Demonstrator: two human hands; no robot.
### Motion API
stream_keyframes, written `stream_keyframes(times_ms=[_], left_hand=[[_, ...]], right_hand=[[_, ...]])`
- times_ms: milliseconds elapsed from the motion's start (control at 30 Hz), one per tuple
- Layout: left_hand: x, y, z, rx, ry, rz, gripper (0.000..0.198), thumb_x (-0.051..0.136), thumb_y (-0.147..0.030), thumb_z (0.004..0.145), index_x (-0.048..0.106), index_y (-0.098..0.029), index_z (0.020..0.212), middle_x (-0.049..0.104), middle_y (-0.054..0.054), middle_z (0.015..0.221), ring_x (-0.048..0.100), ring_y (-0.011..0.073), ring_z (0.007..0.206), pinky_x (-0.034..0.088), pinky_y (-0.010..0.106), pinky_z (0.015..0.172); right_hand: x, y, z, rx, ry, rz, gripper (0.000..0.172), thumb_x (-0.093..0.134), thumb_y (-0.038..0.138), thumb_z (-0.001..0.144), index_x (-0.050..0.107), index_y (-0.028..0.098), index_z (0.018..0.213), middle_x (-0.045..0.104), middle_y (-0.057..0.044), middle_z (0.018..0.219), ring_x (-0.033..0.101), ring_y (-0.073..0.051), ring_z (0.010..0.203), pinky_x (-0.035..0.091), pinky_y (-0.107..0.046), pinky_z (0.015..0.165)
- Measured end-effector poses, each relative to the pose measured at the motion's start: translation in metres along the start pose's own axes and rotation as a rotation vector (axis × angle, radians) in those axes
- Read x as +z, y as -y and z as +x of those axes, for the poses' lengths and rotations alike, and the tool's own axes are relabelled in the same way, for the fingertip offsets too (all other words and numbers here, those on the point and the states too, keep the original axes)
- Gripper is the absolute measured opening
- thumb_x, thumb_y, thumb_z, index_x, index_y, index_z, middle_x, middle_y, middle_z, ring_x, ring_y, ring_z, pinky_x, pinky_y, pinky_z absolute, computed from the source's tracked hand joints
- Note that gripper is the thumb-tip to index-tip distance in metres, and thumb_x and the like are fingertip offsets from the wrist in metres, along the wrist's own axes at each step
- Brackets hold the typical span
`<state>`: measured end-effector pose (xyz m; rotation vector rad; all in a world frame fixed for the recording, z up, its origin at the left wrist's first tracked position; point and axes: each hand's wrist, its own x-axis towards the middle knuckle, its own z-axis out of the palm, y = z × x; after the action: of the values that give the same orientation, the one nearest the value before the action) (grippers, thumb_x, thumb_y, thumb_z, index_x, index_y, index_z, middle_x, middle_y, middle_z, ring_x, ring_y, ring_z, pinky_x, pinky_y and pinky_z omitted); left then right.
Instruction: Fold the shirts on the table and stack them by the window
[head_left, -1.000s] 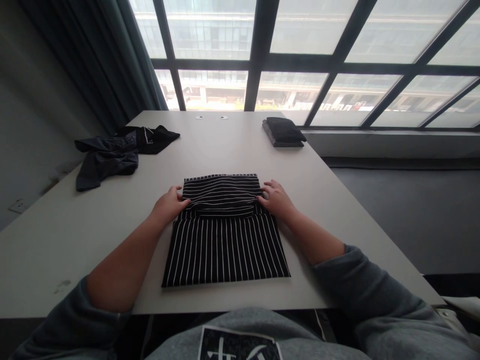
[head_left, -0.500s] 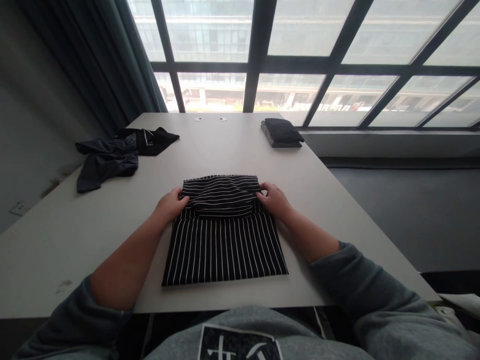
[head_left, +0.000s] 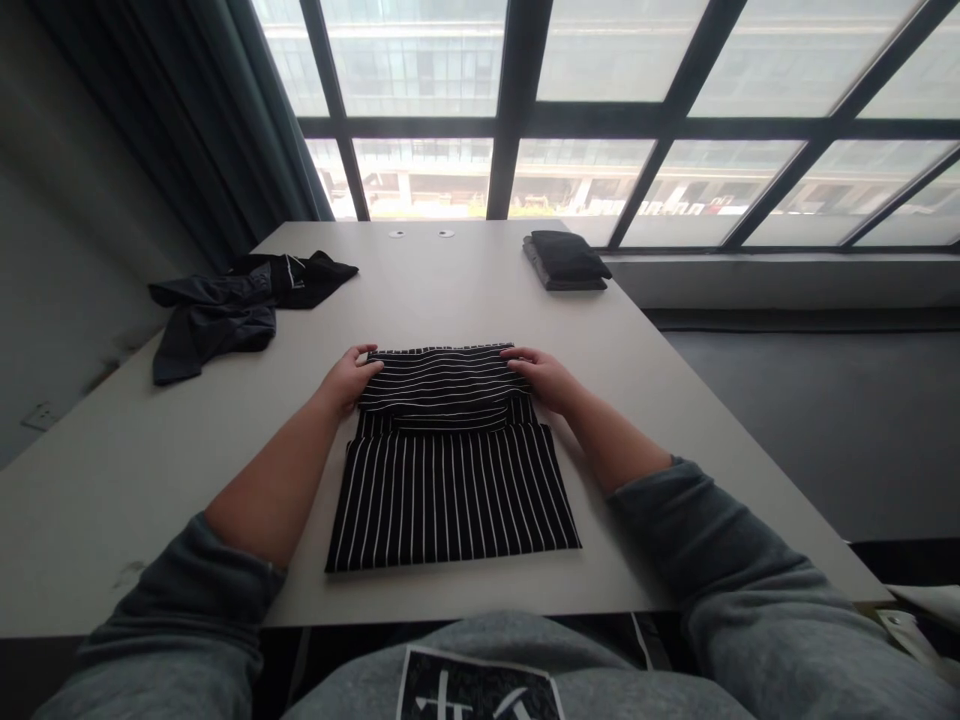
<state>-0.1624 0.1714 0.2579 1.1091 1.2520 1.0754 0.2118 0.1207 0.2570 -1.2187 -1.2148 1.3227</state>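
A black garment with thin white stripes [head_left: 454, 495] lies flat and partly folded on the table in front of me; which kind it is I cannot tell. Its lower part shows upright stripes, while the far part is folded over with stripes running crosswise. At its far left corner my left hand [head_left: 351, 380] grips the edge, thumb on top of the cloth. On the opposite far corner my right hand [head_left: 546, 378] has the cloth between thumb and fingers in the same way. A slightly bunched fold crosses the middle between the two hands.
The white table [head_left: 420, 300] runs to the window. Crumpled dark clothes [head_left: 225, 310] lie at the far left. A stack of folded dark clothes [head_left: 568, 260] sits by the far right edge. A dark curtain [head_left: 195, 110] hangs at the left.
Both hands have moved a little farther away along the sides, to the garment's far corners. The folded far part looks flatter and smoother, and its far edge lies slightly farther off.
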Motion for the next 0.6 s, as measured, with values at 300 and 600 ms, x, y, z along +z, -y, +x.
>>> stream_keyframes(times_ms=[300, 600], left_hand=[[-0.002, 0.009, 0.015, 0.044, -0.055, -0.027, 0.055, 0.081, -0.018, 0.082, 0.059, -0.017, 0.132, 0.08, 0.011, 0.108, 0.078, 0.0235, 0.095, 0.064, 0.041, 0.089], [-0.001, 0.008, 0.014, 0.157, -0.041, -0.131, 0.052, 0.086, -0.025, 0.074, 0.066, -0.013, 0.12, 0.081, 0.01, 0.105, 0.077, 0.0251, 0.102, 0.059, 0.043, 0.1]], right_hand=[[0.0, -0.003, 0.019, 0.035, 0.057, 0.149, 0.04, 0.085, 0.023, 0.075, 0.076, 0.021, 0.114, 0.08, -0.009, 0.111, 0.075, -0.024, 0.097, 0.061, -0.046, 0.099], [0.004, 0.0, 0.013, -0.137, -0.037, 0.091, 0.042, 0.087, 0.032, 0.071, 0.077, 0.022, 0.11, 0.08, -0.005, 0.105, 0.073, -0.023, 0.097, 0.058, -0.047, 0.101]])
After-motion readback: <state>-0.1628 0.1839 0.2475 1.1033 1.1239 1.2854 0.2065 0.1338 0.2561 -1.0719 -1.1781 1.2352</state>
